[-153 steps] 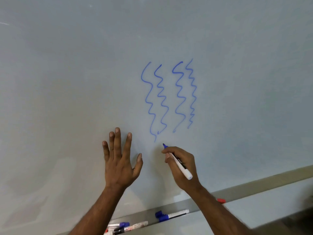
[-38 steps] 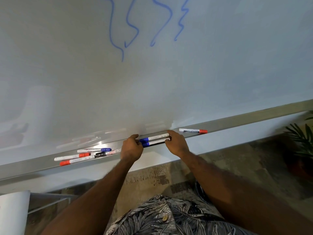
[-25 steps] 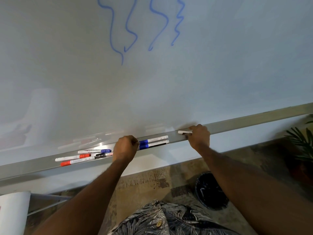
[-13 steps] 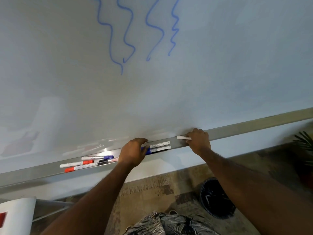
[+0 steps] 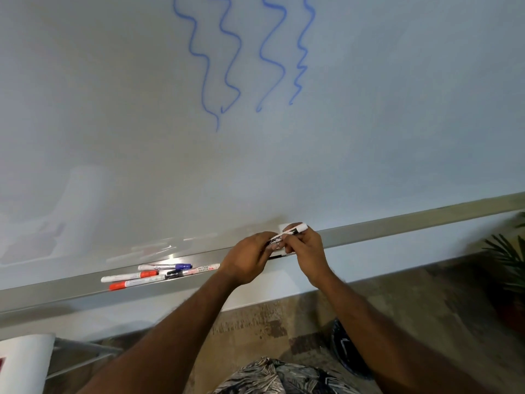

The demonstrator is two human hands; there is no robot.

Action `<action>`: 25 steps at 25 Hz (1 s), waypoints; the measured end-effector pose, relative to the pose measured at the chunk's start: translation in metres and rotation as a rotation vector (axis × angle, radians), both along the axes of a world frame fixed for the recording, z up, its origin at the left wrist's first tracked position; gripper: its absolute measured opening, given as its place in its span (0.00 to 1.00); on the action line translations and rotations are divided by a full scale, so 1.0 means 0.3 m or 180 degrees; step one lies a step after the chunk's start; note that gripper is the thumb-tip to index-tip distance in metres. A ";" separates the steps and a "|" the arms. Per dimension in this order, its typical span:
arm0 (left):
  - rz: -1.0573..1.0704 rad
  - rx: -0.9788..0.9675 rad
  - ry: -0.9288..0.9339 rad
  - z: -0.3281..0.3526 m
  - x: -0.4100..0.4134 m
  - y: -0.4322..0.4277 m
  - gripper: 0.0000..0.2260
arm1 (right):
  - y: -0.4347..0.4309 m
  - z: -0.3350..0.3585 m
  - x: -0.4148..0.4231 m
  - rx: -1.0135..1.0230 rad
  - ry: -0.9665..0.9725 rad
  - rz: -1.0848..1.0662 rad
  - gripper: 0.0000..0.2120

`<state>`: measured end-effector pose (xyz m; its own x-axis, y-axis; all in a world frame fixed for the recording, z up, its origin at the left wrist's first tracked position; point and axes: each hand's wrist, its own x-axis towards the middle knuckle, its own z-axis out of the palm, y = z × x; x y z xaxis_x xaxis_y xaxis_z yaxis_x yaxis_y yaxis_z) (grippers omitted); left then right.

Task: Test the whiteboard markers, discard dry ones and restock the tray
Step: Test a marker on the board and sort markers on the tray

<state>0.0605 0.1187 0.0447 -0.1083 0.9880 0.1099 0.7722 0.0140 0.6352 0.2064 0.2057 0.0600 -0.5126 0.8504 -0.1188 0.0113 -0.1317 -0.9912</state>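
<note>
Marker (image 5: 290, 231) held just above the tray (image 5: 397, 226). My left hand (image 5: 248, 258) is curled round its lower end and my right hand (image 5: 308, 251) pinches the barrel. Step judged: uncapping. Recommend pulling straight along the barrel and keeping the cap in hand.

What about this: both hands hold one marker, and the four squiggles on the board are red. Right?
Not quite. The head view shows the left hand and right hand holding one marker, but the four squiggles on the board are blue, not red.
</note>
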 end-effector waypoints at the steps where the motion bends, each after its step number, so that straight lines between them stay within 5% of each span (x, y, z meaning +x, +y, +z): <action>1: -0.0016 -0.0011 0.0043 0.002 -0.006 -0.010 0.14 | -0.014 -0.005 -0.006 -0.0035 0.0030 0.0016 0.04; 8: 0.0149 -0.0221 0.0757 0.018 -0.028 -0.089 0.11 | -0.080 -0.017 -0.047 -0.0113 -0.0147 0.0237 0.09; 17: 0.0354 -0.0067 0.0565 0.011 -0.063 -0.171 0.16 | -0.134 -0.043 -0.081 -0.0144 -0.0184 0.0277 0.07; 21: 0.0601 -0.0608 0.0108 -0.038 -0.147 -0.189 0.22 | -0.141 -0.060 -0.096 -0.0094 -0.0265 -0.0077 0.05; 25: 0.0860 -0.1261 0.0302 -0.138 -0.285 -0.199 0.24 | -0.124 -0.055 -0.084 -0.0132 -0.0297 -0.0221 0.04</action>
<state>-0.0249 0.0590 0.0033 -0.3742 0.8938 -0.2473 0.7619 0.4483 0.4675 0.1811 0.1685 0.0436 -0.4376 0.8768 -0.1991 0.0925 -0.1764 -0.9800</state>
